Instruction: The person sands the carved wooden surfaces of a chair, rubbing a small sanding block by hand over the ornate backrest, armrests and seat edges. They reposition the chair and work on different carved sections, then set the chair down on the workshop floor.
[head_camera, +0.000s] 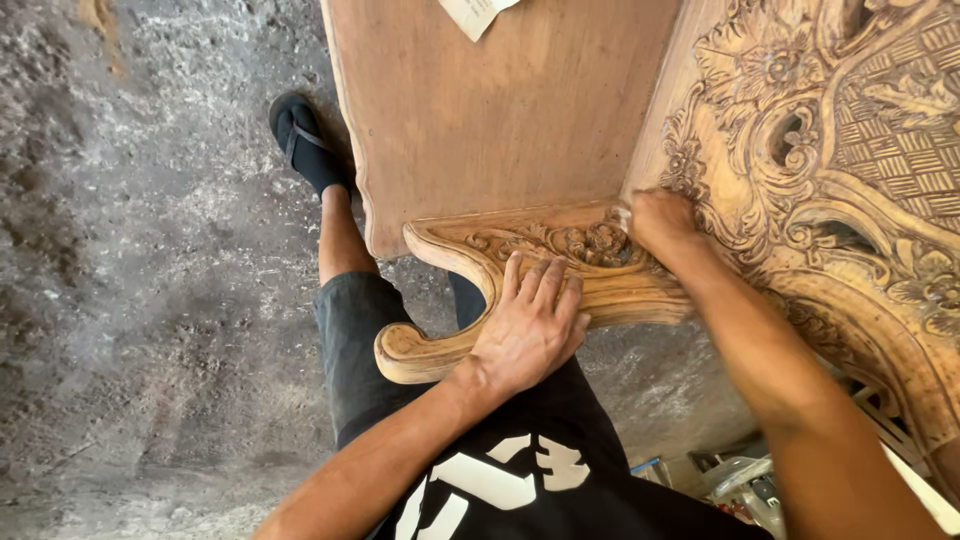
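Well to the left of the left hand (528, 325), a grey, dusty floor (150, 300) is filling the view, and a foot in a black sandal (303, 140) is standing on it, up and left of that hand, just beside the edge of a plain brown panel (500, 110). A white scrap of paper (475, 14) is lying on the panel near its top edge, far above both hands. The left hand is lying open and flat, fingers spread and pointing up, pressing on the carved scroll rail (470, 290) that is curling out below the panel; the rail's rounded end is sitting just left of the wrist, over the dark shorts (355, 340). Carved flowers (595, 243) are running along the rail between the two hands. The right hand (658, 222) is closing into a loose fist at the corner where the rail is meeting the big carved board (850, 150); something pale is showing at its knuckles, but I cannot tell whether it is gripping anything. The board, thick with scrollwork and basket-weave cutting, is stretching up and to the right of that hand, with the right forearm crossing its lower edge. Below the forearm, some clutter (740, 485) is lying on the floor, too small to make out.
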